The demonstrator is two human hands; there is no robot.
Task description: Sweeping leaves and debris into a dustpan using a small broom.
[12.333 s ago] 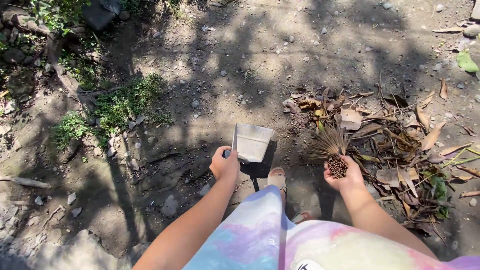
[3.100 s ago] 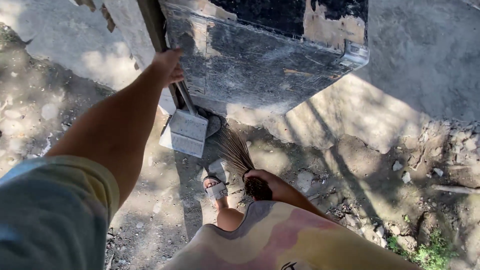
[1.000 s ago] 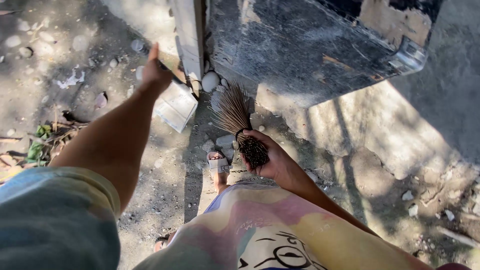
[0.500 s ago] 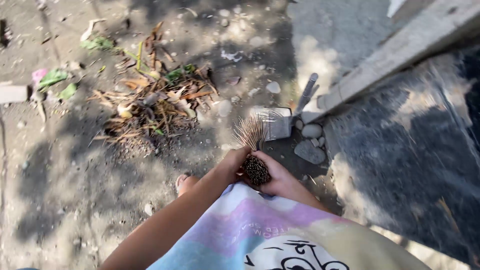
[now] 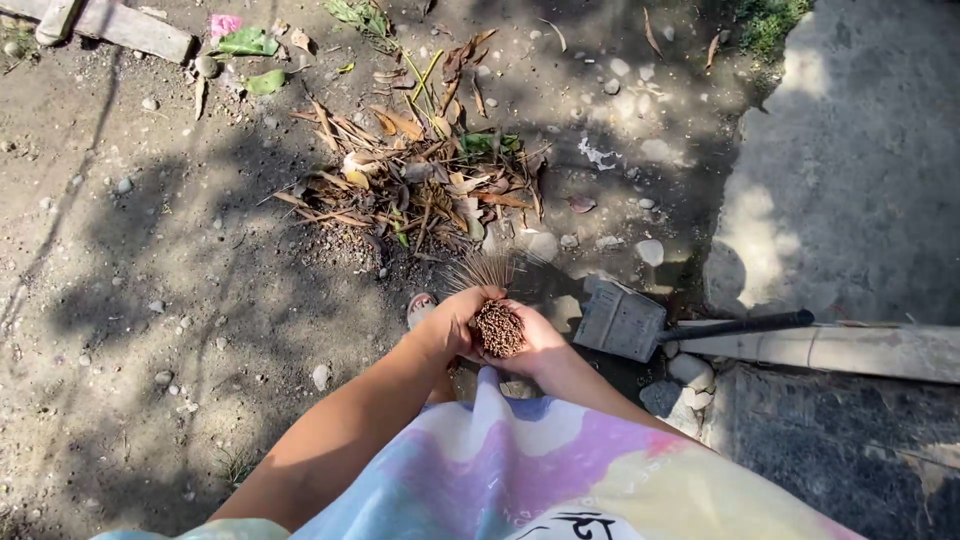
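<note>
1. We are holding a stick broom (image 5: 497, 318) at the centre of the frame, just above the hem of our tie-dye shirt (image 5: 560, 470). Both hands are closing around its bound butt end: the left hand (image 5: 452, 325) is wrapping it from the left, and the right hand (image 5: 538, 343) is cupping it from the right and below.

2. We are judging the broom to be light and dry. The bundle looks stiff where the sticks are packed tight at the butt, and springy where the thin tips are fanning out toward the upper part of the frame. The tips would likely snap or splay if squeezed, so the bound end, where we are already gripping, is the place to take hold.

3. The ends of the sticks are showing as a rough brown disc between our palms. It looks prickly rather than slippery, so a firm wrap should keep it from sliding.

4. A dustpan (image 5: 621, 321) is lying on the ground to the right of centre, just beside our right hand but not touching it. Its dark handle (image 5: 745, 324) is pointing toward the right edge, along a pale plank (image 5: 860, 347). We are seeing no debris in its tray, though part is in shadow.

5. A pile of dry leaves and twigs (image 5: 420, 185) is sitting on the dirt in the upper middle, just beyond the broom tips.

6. Our sandalled foot (image 5: 421, 308) is peeking out left of the hands.
</note>
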